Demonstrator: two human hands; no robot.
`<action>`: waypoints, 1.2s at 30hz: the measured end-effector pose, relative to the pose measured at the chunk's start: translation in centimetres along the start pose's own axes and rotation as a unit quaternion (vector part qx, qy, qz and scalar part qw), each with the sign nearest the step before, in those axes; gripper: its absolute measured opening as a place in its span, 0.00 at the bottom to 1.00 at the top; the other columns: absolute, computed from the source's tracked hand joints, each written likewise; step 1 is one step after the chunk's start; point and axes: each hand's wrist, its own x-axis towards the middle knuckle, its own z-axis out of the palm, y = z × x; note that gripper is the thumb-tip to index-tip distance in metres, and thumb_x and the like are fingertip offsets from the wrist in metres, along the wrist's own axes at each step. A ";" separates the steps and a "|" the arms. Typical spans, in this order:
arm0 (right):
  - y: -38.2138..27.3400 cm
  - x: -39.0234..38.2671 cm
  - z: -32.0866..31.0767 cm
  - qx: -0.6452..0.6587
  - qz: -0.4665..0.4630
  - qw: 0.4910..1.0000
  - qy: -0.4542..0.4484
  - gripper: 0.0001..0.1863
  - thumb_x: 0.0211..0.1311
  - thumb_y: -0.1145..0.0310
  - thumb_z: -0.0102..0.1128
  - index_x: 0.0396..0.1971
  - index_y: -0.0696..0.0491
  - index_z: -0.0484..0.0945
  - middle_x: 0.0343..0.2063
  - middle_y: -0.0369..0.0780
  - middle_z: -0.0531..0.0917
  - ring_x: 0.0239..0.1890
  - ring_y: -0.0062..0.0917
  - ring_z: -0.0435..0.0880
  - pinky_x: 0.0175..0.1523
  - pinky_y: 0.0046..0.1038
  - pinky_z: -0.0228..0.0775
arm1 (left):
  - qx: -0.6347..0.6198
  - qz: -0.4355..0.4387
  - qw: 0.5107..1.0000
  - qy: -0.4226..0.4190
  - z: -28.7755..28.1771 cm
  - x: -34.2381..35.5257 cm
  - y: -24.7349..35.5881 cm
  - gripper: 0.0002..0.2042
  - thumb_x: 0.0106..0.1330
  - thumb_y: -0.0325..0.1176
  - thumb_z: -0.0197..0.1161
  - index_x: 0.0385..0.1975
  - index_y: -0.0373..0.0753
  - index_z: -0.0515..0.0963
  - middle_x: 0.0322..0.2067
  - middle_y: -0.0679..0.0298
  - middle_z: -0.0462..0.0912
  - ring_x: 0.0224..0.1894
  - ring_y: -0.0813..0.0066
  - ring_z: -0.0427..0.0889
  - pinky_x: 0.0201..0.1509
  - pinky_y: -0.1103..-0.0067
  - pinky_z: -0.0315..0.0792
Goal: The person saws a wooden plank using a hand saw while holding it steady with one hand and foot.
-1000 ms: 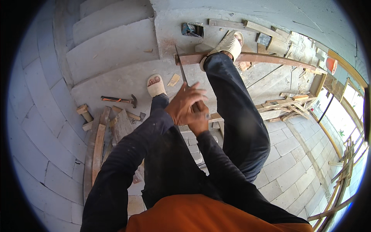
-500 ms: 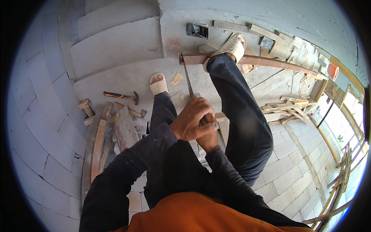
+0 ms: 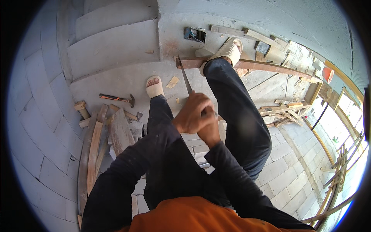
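My left hand (image 3: 193, 113) and my right hand (image 3: 209, 132) are closed together around the handle of a handsaw, the left one farther forward. Fingers cover most of the handle. The saw's narrow blade (image 3: 186, 80) points away from me and crosses a reddish-brown wooden beam (image 3: 191, 63) close to its left end. My right foot, in a cream slide sandal (image 3: 228, 51), rests on that beam. The other sandal (image 3: 155, 89) is on the concrete floor, left of the blade.
A claw hammer (image 3: 116, 98) with a black and orange handle lies left. Planks (image 3: 94, 158) lean by the block wall. Beyond the beam sit a small dark open box (image 3: 194, 34) and wood offcuts (image 3: 266, 38). Stacked timber (image 3: 286, 113) lies right; concrete steps (image 3: 116, 44) rise far left.
Both hands have moved slightly forward, toward the beam, with the saw still in them. The whole view has shifted a little. Beam and feet keep their places.
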 end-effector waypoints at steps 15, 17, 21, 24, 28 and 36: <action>1.8 13.4 4.1 0.214 0.154 0.962 -0.074 0.19 0.69 0.76 0.59 0.59 0.56 0.76 0.29 0.35 0.81 0.23 0.18 0.78 0.26 0.24 0.72 | -0.194 -0.152 0.968 0.052 -7.5 9.5 -14.2 0.27 0.79 0.54 0.52 0.49 0.32 0.86 0.49 0.55 0.89 0.52 0.66 0.85 0.60 0.71 0.74; 2.7 12.8 4.7 0.260 0.133 0.956 -0.034 0.23 0.68 0.78 0.59 0.62 0.56 0.74 0.28 0.35 0.80 0.22 0.18 0.77 0.26 0.24 0.72 | -0.163 -0.178 0.970 0.022 -7.9 9.8 -14.6 0.30 0.77 0.58 0.53 0.46 0.32 0.86 0.43 0.54 0.90 0.45 0.67 0.86 0.53 0.69 0.76; 3.2 13.1 4.4 0.235 0.236 0.939 -0.083 0.29 0.67 0.79 0.58 0.68 0.58 0.69 0.24 0.33 0.78 0.18 0.15 0.74 0.19 0.23 0.66 | -0.049 -0.119 0.992 0.012 -7.1 9.6 -14.9 0.32 0.76 0.58 0.50 0.31 0.31 0.85 0.29 0.51 0.87 0.37 0.60 0.85 0.54 0.64 0.76; 1.4 10.9 3.6 0.246 0.241 0.937 -0.051 0.26 0.66 0.79 0.57 0.65 0.57 0.73 0.24 0.32 0.79 0.16 0.14 0.72 0.17 0.21 0.63 | -0.045 -0.061 0.992 0.101 -4.2 8.1 -14.4 0.27 0.77 0.50 0.48 0.24 0.34 0.82 0.23 0.54 0.81 0.35 0.49 0.83 0.70 0.53 0.67; -3.1 3.0 -1.2 0.181 0.251 0.949 -0.063 0.24 0.64 0.75 0.61 0.61 0.57 0.75 0.35 0.36 0.85 0.27 0.13 0.79 0.31 0.20 0.71 | -0.080 -0.027 0.972 0.219 1.0 3.1 -6.8 0.21 0.76 0.40 0.51 0.19 0.38 0.75 0.20 0.55 0.76 0.32 0.51 0.79 0.70 0.52 0.65; -0.1 13.2 1.2 0.201 0.285 0.930 -0.118 0.20 0.67 0.77 0.63 0.59 0.55 0.76 0.36 0.40 0.85 0.33 0.15 0.82 0.39 0.20 0.75 | 0.166 0.074 0.944 0.275 -1.5 9.1 -16.2 0.09 0.68 0.34 0.63 0.38 0.35 0.76 0.29 0.53 0.78 0.35 0.46 0.79 0.53 0.54 0.77</action>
